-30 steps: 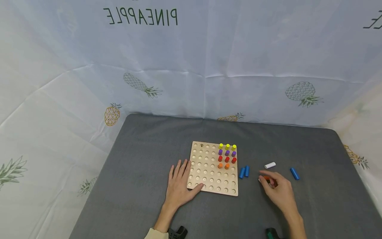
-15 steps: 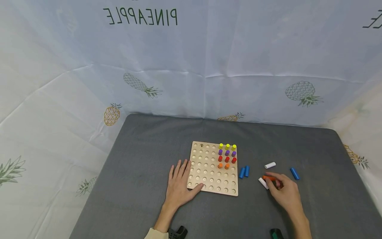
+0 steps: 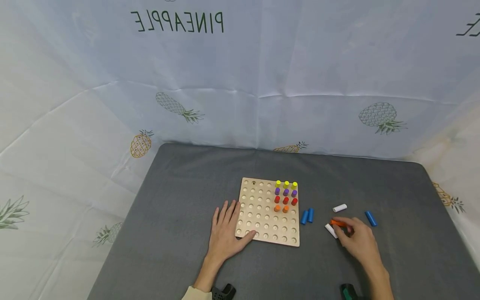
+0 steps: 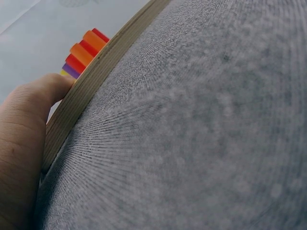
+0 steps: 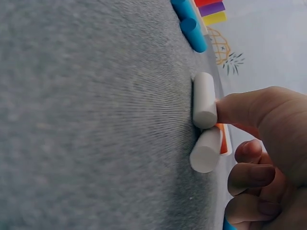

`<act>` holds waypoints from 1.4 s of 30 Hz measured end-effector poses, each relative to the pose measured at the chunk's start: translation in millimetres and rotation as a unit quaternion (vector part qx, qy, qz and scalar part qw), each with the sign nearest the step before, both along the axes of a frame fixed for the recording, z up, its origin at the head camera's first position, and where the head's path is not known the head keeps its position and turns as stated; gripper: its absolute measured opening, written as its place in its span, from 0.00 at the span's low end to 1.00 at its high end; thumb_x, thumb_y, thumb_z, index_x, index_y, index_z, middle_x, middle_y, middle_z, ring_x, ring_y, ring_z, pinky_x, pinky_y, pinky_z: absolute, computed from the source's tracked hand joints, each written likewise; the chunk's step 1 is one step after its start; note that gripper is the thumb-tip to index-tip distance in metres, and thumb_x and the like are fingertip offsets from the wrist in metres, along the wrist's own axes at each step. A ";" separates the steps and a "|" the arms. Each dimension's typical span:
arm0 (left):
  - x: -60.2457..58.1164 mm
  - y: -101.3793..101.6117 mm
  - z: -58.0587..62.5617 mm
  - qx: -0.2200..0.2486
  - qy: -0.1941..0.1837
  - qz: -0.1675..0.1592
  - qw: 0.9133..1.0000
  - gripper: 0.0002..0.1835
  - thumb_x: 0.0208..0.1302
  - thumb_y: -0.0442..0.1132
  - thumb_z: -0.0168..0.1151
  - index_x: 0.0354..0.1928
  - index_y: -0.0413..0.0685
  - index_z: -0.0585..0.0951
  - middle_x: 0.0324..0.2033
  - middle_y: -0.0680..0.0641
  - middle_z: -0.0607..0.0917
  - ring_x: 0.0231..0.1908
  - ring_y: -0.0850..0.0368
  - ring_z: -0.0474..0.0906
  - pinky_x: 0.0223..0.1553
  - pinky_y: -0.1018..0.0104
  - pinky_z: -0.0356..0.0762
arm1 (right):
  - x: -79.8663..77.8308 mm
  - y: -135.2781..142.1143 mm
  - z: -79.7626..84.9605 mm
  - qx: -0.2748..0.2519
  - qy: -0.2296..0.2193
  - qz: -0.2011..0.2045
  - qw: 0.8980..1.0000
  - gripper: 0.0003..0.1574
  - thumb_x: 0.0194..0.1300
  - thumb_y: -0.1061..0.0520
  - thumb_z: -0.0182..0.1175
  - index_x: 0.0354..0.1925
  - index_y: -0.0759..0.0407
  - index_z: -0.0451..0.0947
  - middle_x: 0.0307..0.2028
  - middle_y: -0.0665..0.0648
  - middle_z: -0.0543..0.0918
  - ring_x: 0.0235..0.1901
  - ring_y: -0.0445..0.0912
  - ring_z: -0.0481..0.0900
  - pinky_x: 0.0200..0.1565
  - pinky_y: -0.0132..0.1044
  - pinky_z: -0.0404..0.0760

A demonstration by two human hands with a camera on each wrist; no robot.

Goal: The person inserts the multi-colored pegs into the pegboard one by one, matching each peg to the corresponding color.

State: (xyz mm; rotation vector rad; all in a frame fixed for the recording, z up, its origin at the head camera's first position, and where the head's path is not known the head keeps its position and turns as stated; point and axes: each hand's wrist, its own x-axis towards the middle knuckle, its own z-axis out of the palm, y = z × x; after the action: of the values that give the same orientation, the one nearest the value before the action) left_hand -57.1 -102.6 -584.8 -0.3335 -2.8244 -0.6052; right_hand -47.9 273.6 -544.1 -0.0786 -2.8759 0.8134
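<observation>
Left hand (image 3: 223, 235): fingers spread, touching pegboard (image 3: 263, 211), near-left corner | Right hand (image 3: 358, 241): fingers clamped on orange peg (image 3: 338, 223), beside white peg (image 3: 330, 229)

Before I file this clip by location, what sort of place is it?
Probably a makeshift tabletop recording area: a gray cloth-covered table, pineapple-print sheeting behind and beside it, and a wooden pegboard with colored pegs.

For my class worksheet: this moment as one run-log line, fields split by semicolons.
left hand: touching board; right hand: at off-board orange peg, grip unclear; on table: blue pegs, white pegs; board: partly filled
</observation>
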 end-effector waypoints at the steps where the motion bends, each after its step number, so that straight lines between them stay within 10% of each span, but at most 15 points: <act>1: 0.0 0.0 0.1 0.001 0.000 0.000 1.000 0.53 0.56 0.71 0.65 0.78 0.48 0.65 0.74 0.43 0.71 0.78 0.42 0.61 0.77 0.38 0.54 | -0.8 0.4 0.8 0.004 -0.009 0.003 1.000 0.14 0.58 0.60 0.72 0.45 0.55 0.89 0.25 0.50 0.66 0.22 0.36 0.57 0.24 0.31 0.53; 29: 0.7 -0.7 1.7 -0.004 -0.008 0.001 1.000 0.54 0.56 0.72 0.64 0.78 0.48 0.64 0.74 0.43 0.71 0.78 0.42 0.61 0.78 0.39 0.53 | -13.6 6.1 13.3 0.020 -0.096 0.054 0.994 0.23 0.63 0.53 0.70 0.53 0.64 0.85 0.28 0.53 0.72 0.23 0.42 0.62 0.23 0.33 0.58; 42: 1.2 -0.8 2.7 -0.005 -0.010 0.002 1.000 0.54 0.56 0.72 0.64 0.78 0.48 0.64 0.74 0.43 0.71 0.78 0.43 0.61 0.78 0.39 0.53 | -14.5 -1.6 12.6 0.000 0.016 0.049 0.999 0.16 0.59 0.56 0.75 0.47 0.57 0.88 0.26 0.52 0.72 0.23 0.35 0.59 0.22 0.31 0.58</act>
State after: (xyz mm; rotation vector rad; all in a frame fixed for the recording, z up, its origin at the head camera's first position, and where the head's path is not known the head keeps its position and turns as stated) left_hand -56.0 -103.3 -582.1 -0.3265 -2.8477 -0.5958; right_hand -62.3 272.0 -531.5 0.0745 -2.8697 0.8228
